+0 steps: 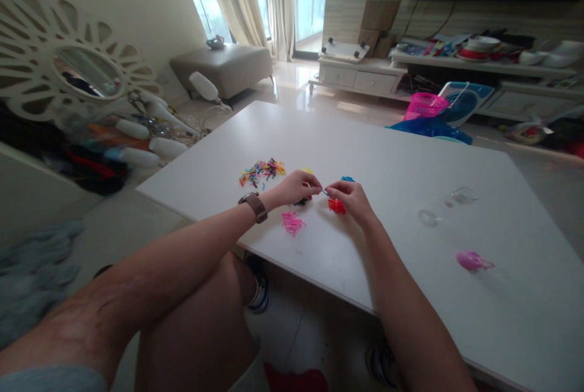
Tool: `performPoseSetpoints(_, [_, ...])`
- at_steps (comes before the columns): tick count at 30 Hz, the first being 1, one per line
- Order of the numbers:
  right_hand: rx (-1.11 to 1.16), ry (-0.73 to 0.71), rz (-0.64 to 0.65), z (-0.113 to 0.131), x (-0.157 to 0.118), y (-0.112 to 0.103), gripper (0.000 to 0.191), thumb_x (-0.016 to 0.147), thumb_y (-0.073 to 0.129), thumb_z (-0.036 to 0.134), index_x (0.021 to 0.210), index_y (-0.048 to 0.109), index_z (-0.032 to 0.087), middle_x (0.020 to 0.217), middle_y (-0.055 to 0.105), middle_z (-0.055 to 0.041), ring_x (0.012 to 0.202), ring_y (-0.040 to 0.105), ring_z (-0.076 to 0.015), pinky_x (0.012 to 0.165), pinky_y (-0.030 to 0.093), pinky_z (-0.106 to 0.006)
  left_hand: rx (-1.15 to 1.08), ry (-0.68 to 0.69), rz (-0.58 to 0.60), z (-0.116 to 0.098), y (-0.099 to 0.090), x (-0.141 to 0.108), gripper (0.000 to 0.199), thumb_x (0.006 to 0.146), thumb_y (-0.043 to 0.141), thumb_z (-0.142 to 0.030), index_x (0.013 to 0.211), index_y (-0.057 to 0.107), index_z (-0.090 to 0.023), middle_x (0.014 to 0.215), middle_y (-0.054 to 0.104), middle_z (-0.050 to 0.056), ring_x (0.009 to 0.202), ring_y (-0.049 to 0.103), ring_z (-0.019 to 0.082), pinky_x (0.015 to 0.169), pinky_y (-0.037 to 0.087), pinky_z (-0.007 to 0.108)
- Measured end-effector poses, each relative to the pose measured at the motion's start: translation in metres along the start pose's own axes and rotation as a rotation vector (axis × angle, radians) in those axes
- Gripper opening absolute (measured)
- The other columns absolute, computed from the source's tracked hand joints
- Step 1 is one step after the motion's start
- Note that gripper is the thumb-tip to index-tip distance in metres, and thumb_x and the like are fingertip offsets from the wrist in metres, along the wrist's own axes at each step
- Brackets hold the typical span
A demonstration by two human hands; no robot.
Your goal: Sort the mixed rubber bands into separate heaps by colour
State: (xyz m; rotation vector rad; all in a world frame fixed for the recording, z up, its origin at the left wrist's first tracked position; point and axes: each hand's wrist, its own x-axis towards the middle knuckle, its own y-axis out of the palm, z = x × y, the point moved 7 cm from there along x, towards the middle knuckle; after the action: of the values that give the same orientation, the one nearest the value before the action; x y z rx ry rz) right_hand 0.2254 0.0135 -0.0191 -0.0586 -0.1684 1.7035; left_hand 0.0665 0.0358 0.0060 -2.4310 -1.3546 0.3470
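Over the white table [319, 130], my left hand [301, 186] and my right hand [349, 195] meet fingertip to fingertip, both pinching a small blue band [324, 192] between them. Under my left hand lie black pieces [301, 202], with a bit of yellow [307, 171] just behind it. A red pile [336, 206] is below my right hand, and blue pieces [347, 179] show behind it. Nearer the front edge sits a pink pile [292, 223]. Farther left is a mixed-colour pile [261, 171] of small bands.
On the right of the table are a clear plastic container [429, 217], a transparent item [464, 195] and a pink-purple object [473, 260]. Beyond the far edge stands a pink basket [425, 106]. White lamp shades [168, 148] are beside the left edge.
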Motion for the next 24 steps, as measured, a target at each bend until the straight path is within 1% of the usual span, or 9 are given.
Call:
performPoseSetpoints(5, [-0.061, 0.017, 0.012, -0.0027, -0.0004, 0.0012, 0.035, 0.068, 0.08, 0.051, 0.075, 0.073, 0.018, 0.069, 0.07, -0.0039, 0.06, 0.059, -0.016, 0.056, 0.046, -0.029, 0.019, 0.011, 0.017, 0.0011, 0.0025, 0.0009, 0.02, 0.081, 0.07, -0.029, 0.087, 0.075, -0.011, 0.068, 0.069, 0.004, 0.06, 0.064, 0.012, 0.054, 0.047, 0.02])
performPoseSetpoints(10, [-0.051, 0.024, 0.03, -0.0014, -0.0011, 0.0011, 0.035, 0.068, 0.08, 0.051, 0.073, 0.071, 0.018, 0.065, 0.068, -0.003, 0.057, 0.058, -0.0158, 0.055, 0.045, -0.03, 0.027, 0.017, 0.028, -0.0011, 0.0041, 0.0004, 0.019, 0.081, 0.069, -0.028, 0.086, 0.075, -0.011, 0.066, 0.068, 0.003, 0.059, 0.064, 0.013, 0.054, 0.047, 0.02])
performPoseSetpoints(14, [-0.038, 0.003, 0.01, 0.0022, -0.0013, -0.0008, 0.031, 0.067, 0.081, 0.046, 0.072, 0.071, 0.017, 0.067, 0.067, -0.0024, 0.06, 0.058, -0.0155, 0.056, 0.044, -0.028, 0.022, 0.017, 0.04, -0.0029, 0.0056, 0.0001, 0.017, 0.081, 0.068, -0.027, 0.085, 0.074, -0.011, 0.066, 0.068, 0.003, 0.06, 0.064, 0.013, 0.054, 0.047, 0.02])
performPoseSetpoints(19, [-0.013, 0.001, -0.002, 0.0027, -0.0009, -0.0008, 0.026, 0.067, 0.08, 0.041, 0.07, 0.071, 0.017, 0.065, 0.066, -0.0011, 0.059, 0.056, -0.0141, 0.055, 0.043, -0.027, 0.036, 0.031, 0.052, -0.006, 0.0068, -0.0009, 0.016, 0.081, 0.067, -0.026, 0.084, 0.072, -0.011, 0.065, 0.067, 0.003, 0.058, 0.063, 0.012, 0.052, 0.045, 0.019])
performPoseSetpoints(24, [-0.013, 0.001, -0.03, 0.0036, -0.0008, -0.0016, 0.027, 0.066, 0.08, 0.043, 0.068, 0.071, 0.017, 0.064, 0.066, -0.001, 0.058, 0.056, -0.0142, 0.055, 0.043, -0.027, 0.055, 0.042, 0.066, -0.008, 0.0079, -0.0019, 0.016, 0.082, 0.066, -0.026, 0.083, 0.071, -0.011, 0.065, 0.067, 0.003, 0.058, 0.063, 0.012, 0.053, 0.045, 0.02])
